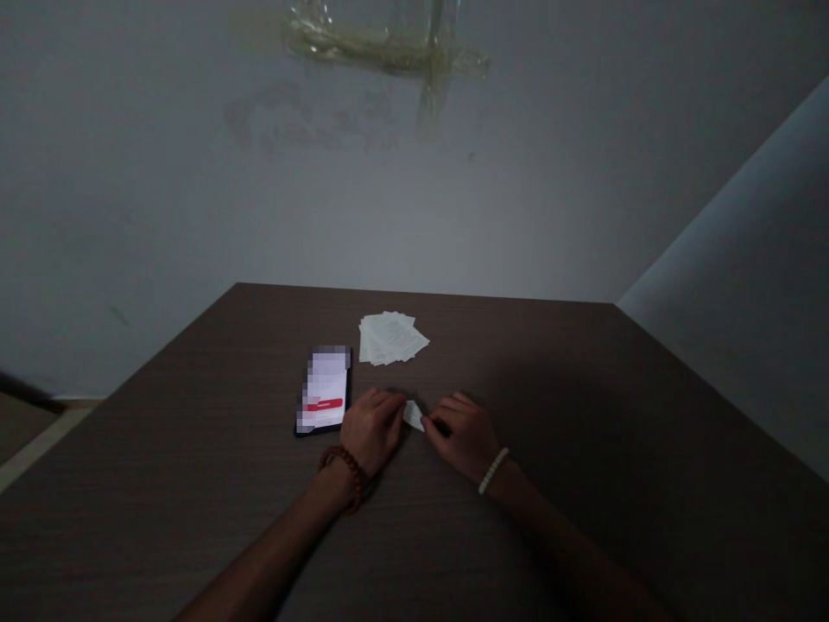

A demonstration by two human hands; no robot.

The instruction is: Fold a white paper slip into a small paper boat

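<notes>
A small piece of white paper (413,415) lies between my two hands, low over the table. My left hand (374,429) is closed, with its fingertips pinching the paper's left edge. At the opposite edge, the thumb and fingers of my right hand (463,434) pinch the paper too. Parts of the paper are hidden behind my fingers. Beyond my hands rests a loose, fanned pile of white paper slips (390,338) with faint print on them.
A phone (327,389) with a lit screen and a red bar lies just left of my left hand. The dark wooden table (207,380) meets a grey wall (414,207) at its far edge. Shiny tape (369,52) is stuck on the wall above.
</notes>
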